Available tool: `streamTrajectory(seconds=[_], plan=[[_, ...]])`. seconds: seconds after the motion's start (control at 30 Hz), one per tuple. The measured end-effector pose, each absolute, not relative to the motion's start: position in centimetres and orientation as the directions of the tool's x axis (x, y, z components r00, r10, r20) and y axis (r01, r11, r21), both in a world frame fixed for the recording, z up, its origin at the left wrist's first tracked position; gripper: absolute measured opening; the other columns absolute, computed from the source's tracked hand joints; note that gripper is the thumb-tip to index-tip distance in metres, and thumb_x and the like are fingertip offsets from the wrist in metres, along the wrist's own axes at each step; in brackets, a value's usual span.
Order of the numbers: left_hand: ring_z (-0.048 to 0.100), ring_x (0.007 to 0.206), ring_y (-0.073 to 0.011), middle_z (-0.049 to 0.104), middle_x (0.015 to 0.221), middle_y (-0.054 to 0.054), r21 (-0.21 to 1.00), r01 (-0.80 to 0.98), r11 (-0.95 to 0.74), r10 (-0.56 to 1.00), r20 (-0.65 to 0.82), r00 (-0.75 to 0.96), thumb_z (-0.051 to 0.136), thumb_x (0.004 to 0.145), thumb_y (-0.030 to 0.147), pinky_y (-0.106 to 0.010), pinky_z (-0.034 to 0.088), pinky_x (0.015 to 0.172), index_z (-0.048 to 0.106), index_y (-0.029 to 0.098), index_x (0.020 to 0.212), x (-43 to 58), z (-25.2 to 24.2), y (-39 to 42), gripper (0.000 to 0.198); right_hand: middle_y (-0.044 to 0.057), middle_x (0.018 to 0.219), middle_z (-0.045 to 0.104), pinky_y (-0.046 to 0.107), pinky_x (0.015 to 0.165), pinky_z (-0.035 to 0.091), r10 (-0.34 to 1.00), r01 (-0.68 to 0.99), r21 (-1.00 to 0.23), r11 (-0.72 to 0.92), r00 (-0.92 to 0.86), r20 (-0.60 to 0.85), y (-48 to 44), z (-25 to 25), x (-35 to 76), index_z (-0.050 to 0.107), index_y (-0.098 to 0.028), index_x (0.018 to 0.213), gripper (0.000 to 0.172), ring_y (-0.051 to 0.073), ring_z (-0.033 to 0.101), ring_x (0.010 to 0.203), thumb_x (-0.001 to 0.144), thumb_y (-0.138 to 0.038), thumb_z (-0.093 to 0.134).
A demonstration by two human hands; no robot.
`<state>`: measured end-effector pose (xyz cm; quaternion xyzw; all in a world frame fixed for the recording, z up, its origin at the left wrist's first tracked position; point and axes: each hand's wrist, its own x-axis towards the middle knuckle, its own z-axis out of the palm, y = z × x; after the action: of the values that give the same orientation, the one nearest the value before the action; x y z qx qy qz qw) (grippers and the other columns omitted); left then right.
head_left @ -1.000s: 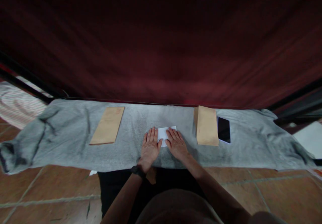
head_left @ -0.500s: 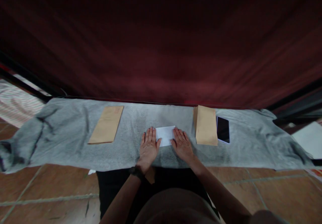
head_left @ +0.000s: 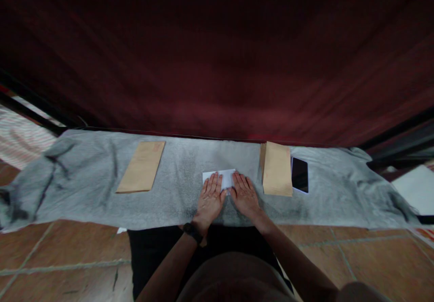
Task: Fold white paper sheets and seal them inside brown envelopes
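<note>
A small white sheet of paper [head_left: 227,180], seemingly folded, lies flat on the grey cloth in front of me. My left hand [head_left: 210,198] rests flat over its left and middle part, fingers stretched out and pointing away from me. On the paper's right end lies my right hand [head_left: 244,195], also flat with its fingers extended. The two thumbs come close together at the paper's near edge. Both palms hide much of the sheet. A dark band [head_left: 192,232] circles my left wrist.
Grey cloth [head_left: 183,162] covers the narrow surface. At left lies a brown envelope [head_left: 141,166]; at right is a stack of brown envelopes [head_left: 278,168], with a phone [head_left: 300,175] beside it. A dark red curtain [head_left: 217,89] hangs behind. Tiled floor [head_left: 74,252] shows below.
My left hand has slid right across the paper, closer to my right hand, uncovering the sheet's left corner. My right hand stays in nearly the same place.
</note>
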<state>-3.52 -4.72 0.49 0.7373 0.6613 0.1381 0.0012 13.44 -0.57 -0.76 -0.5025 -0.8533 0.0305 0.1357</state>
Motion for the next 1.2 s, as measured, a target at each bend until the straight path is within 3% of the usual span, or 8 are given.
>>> streamTrajectory(seconds=[0.43, 0.67, 1.2], plan=[[0.026, 0.152, -0.0249, 0.035, 0.161, -0.011, 0.149, 0.987, -0.064, 0.985, 0.170, 0.038, 0.034, 0.102, 0.038, -0.049, 0.024, 0.124, 0.037, 0.017, 0.154, -5.2, 1.0, -5.7, 0.057, 0.012, 0.160, 0.035, 0.048, 0.124, 0.019, 0.876, 0.849, -0.222, 0.479, -0.446, 0.183, -0.5, 0.7, 12.2, 0.037, -0.009, 0.154, 0.056, 0.026, 0.030, 0.150, 0.104, -0.033, 0.036], [0.024, 0.152, -0.0261, 0.031, 0.163, -0.011, 0.126, 0.986, -0.109, 0.982, 0.166, 0.088, 0.037, 0.100, 0.030, -0.050, 0.024, 0.123, 0.037, 0.020, 0.155, -5.6, 0.8, -5.8, 0.055, 0.005, 0.162, 0.033, 0.044, 0.124, 0.021, 0.799, 0.768, -0.221, 0.601, -0.579, 0.161, -1.7, 0.6, 10.3, 0.039, -0.019, 0.154, 0.050, 0.022, 0.032, 0.149, 0.107, -0.035, 0.032], [0.025, 0.152, -0.0285, 0.029, 0.164, -0.013, 0.148, 0.987, -0.060, 0.982, 0.185, 0.032, 0.043, 0.101, 0.046, -0.049, 0.021, 0.124, 0.034, 0.022, 0.156, -6.1, 1.4, -6.6, 0.061, 0.011, 0.160, 0.035, 0.048, 0.123, 0.019, 0.837, 0.826, -0.159, 0.540, -0.507, 0.207, -1.9, -0.6, 13.7, 0.031, -0.012, 0.157, 0.056, 0.025, 0.032, 0.149, 0.106, -0.036, 0.034]])
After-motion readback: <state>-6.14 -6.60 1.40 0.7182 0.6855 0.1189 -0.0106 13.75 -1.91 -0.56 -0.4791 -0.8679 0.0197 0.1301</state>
